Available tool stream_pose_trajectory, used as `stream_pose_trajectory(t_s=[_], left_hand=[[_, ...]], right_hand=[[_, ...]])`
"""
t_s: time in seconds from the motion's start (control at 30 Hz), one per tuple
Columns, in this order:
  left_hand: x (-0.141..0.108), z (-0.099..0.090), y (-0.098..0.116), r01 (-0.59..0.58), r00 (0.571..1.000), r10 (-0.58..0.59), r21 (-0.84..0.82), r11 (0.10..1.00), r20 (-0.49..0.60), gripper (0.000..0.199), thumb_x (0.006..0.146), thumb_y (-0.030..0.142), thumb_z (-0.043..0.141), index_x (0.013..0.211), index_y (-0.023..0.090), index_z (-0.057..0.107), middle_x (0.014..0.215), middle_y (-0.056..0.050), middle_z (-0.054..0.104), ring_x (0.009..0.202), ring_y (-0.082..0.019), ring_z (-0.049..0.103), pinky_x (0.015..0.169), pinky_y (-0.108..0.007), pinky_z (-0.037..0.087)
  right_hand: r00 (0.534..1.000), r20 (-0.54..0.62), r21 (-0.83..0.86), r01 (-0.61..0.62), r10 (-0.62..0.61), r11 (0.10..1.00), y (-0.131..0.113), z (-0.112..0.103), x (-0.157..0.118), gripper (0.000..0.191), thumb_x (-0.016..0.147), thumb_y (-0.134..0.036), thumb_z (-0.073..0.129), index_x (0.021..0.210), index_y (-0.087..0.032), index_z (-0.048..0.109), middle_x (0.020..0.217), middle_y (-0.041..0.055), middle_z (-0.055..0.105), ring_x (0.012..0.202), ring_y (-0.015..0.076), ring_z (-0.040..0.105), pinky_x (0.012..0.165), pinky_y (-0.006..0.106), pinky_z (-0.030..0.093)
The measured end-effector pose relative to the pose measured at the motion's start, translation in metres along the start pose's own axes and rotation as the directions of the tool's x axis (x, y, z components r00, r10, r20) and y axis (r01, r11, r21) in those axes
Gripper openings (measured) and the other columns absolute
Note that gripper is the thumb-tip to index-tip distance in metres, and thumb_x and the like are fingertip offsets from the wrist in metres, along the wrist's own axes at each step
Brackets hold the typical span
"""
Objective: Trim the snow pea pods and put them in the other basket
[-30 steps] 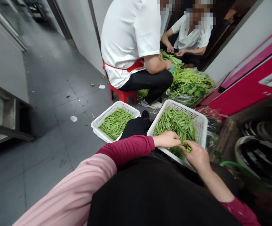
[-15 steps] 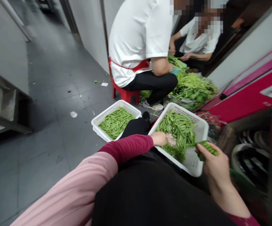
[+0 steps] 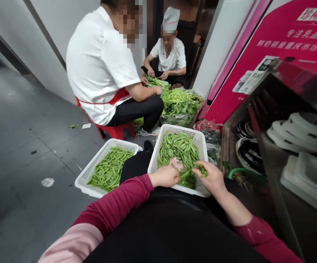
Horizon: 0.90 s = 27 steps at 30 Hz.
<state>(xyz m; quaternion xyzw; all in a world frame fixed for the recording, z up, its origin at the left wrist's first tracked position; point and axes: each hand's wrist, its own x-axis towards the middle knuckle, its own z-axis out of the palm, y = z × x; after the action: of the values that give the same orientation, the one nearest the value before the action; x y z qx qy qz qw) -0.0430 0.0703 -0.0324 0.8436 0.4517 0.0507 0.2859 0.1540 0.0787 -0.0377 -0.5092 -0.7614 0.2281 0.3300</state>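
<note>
- The right hand (image 3: 214,178) hangs over the near right corner of the white basket (image 3: 199,138) that rests against the person's lap. Its fingers are closed in a pinch on a green pea pod (image 3: 202,170), held just above the heap, so any bits that come off would likely fall back into the basket.
- The left hand (image 3: 166,176) rests on the basket's near rim. Its fingers are curled down into the pods; I cannot tell whether they grip one or only press on the pile. Set there, it seems to steady the basket on the knees.
- The pile of pea pods (image 3: 178,148) fills the far and middle part of this basket, and a patch of its perforated floor shows bare near the left hand. This looks like the stock being drawn from.
- A second white basket (image 3: 92,171) stands on the floor (image 3: 23,146) just beside the person's left knee, with a flatter layer of pods (image 3: 110,170) in it. Being within the left arm's reach, it probably takes pods kept apart from the first lot.
- Beyond, a person in a white shirt (image 3: 100,62) sits on a red stool (image 3: 114,130), and another in a white cap (image 3: 170,18) crouches behind. Their hands are in a heap of leafy greens (image 3: 181,102) lying between them, well apart from the baskets.
- At right, stacked plates (image 3: 295,131) sit on a metal shelf.
</note>
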Motion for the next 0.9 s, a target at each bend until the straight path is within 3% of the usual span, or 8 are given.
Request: stream_pose_trajectory(t_s=[0.13, 0.3, 0.4, 0.47, 0.53, 0.7, 0.83, 0.9], left_hand=[[0.001, -0.002, 0.005, -0.094, 0.996, 0.093, 0.166, 0.982, 0.016, 0.025, 0.079, 0.032, 0.044, 0.069, 0.017, 0.062, 0.062, -0.001, 0.06, 0.057, -0.012, 0.053, 0.055, -0.02, 0.038], [0.007, 0.004, 0.01, -0.012, 0.962, 0.054, 0.156, 0.988, -0.267, 0.032, 0.085, 0.033, 0.034, 0.078, 0.017, 0.061, 0.078, -0.003, 0.063, 0.073, -0.014, 0.057, 0.064, -0.022, 0.042], [0.011, 0.014, 0.004, 0.103, 0.94, -0.045, 0.157, 0.982, -0.337, 0.031, 0.086, 0.032, 0.033, 0.081, 0.016, 0.06, 0.083, -0.005, 0.063, 0.076, -0.016, 0.057, 0.064, -0.025, 0.044], [0.012, 0.023, -0.005, 0.147, 0.97, -0.106, 0.179, 0.973, -0.219, 0.024, 0.083, 0.026, 0.038, 0.077, 0.016, 0.059, 0.078, -0.005, 0.062, 0.071, -0.017, 0.058, 0.059, -0.026, 0.045], [0.011, 0.034, -0.016, 0.154, 0.988, -0.145, 0.202, 0.967, -0.056, 0.015, 0.076, 0.019, 0.044, 0.073, 0.015, 0.059, 0.071, -0.006, 0.06, 0.066, -0.018, 0.059, 0.054, -0.026, 0.045], [0.004, 0.059, -0.029, 0.114, 0.989, -0.099, 0.139, 0.984, -0.113, 0.021, 0.072, 0.02, 0.046, 0.089, 0.016, 0.057, 0.082, -0.01, 0.056, 0.071, -0.021, 0.059, 0.049, -0.027, 0.045], [-0.001, 0.064, -0.032, 0.068, 0.981, -0.045, 0.114, 0.991, -0.188, 0.024, 0.073, 0.025, 0.044, 0.091, 0.014, 0.056, 0.086, -0.013, 0.054, 0.067, -0.021, 0.058, 0.045, -0.028, 0.042], [-0.002, 0.065, -0.037, -0.001, 0.986, 0.016, 0.093, 0.996, -0.167, 0.02, 0.072, 0.023, 0.044, 0.085, 0.014, 0.057, 0.082, -0.012, 0.055, 0.066, -0.02, 0.057, 0.045, -0.027, 0.042]], right_hand=[[0.853, 0.47, -0.066, 0.288, -0.225, 0.955, -0.002, 0.002, 0.004, 0.019, 0.07, -0.037, 0.061, 0.075, -0.02, 0.062, 0.073, 0.005, 0.06, 0.071, 0.0195, 0.054, 0.065, 0.029, 0.041], [0.898, 0.431, 0.293, -0.231, 0.088, 0.928, -0.001, 0.03, 0.002, 0.02, 0.066, -0.035, 0.064, 0.075, -0.018, 0.062, 0.067, 0.0008, 0.06, 0.065, 0.0172, 0.055, 0.062, 0.028, 0.043], [0.774, 0.417, 0.617, -0.626, 0.476, 0.477, 0.016, 0.027, 0.004, 0.015, 0.064, -0.031, 0.065, 0.074, -0.021, 0.06, 0.058, -0.0026, 0.058, 0.051, 0.0133, 0.054, 0.052, 0.026, 0.045], [0.615, 0.42, 0.726, -0.669, 0.668, 0.159, 0.034, 0.013, 0.018, 0.004, 0.067, -0.025, 0.06, 0.068, -0.022, 0.058, 0.058, -0.002, 0.059, 0.049, 0.0127, 0.055, 0.051, 0.026, 0.048], [0.512, 0.386, 0.773, -0.633, 0.768, 0.033, 0.048, -0.002, 0.042, 0.009, 0.072, -0.023, 0.05, 0.068, -0.023, 0.059, 0.063, 0.0008, 0.061, 0.055, 0.0146, 0.059, 0.05, 0.027, 0.051], [0.544, 0.485, 0.645, -0.751, 0.685, 0.141, 0.019, 0.018, 0.094, 0.019, 0.069, -0.016, 0.052, 0.08, -0.026, 0.062, 0.077, 0.0021, 0.064, 0.063, 0.0155, 0.062, 0.056, 0.03, 0.055], [0.575, 0.722, 0.46, -0.814, 0.383, 0.355, -0.058, 0.096, 0.114, 0.019, 0.067, -0.02, 0.06, 0.086, -0.022, 0.061, 0.076, 0.0035, 0.065, 0.065, 0.0191, 0.063, 0.066, 0.039, 0.053], [0.496, 0.815, 0.37, -0.843, 0.299, 0.391, -0.099, 0.139, 0.123, 0.018, 0.069, -0.023, 0.06, 0.087, -0.021, 0.059, 0.076, 0.0046, 0.065, 0.068, 0.0201, 0.063, 0.067, 0.041, 0.051]])
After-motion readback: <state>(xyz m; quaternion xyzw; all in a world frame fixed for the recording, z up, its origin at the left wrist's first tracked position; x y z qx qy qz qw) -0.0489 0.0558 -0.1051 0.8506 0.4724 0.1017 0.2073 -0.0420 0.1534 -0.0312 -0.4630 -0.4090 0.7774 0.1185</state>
